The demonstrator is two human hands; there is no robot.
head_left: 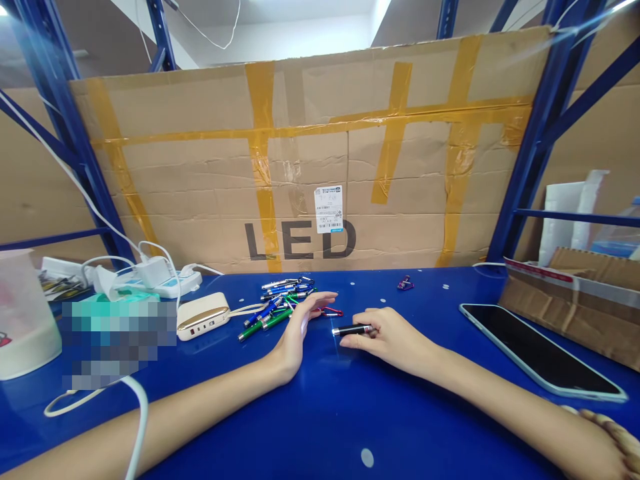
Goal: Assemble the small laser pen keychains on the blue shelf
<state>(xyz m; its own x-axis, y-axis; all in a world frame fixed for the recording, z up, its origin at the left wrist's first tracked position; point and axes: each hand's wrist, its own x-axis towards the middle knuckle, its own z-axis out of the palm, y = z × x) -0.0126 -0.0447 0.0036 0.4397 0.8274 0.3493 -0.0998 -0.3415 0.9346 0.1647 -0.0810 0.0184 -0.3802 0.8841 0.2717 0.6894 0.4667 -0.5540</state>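
Observation:
My right hand (pixel 385 333) grips a small black penlight (pixel 354 330) between thumb and fingers. It lies level, and its silver tip points left with a bright whitish glow. My left hand (pixel 301 330) is held upright on edge, fingers stretched out and palm turned toward the penlight, holding nothing. A gap separates the tip from the palm. Behind and beside my left hand lies a heap of small metal penlights (pixel 273 313) in green, blue and silver, partly hidden by it. A red carabiner clip (pixel 334 312) shows near my left fingertips.
A purple clip (pixel 406 283) lies farther back on the blue table (pixel 320 427). On the left are a cream power bank (pixel 204 316), a power strip (pixel 173 285), cables and a whitish tub (pixel 25 320). On the right are a phone (pixel 540 350) and a cardboard box (pixel 575 303).

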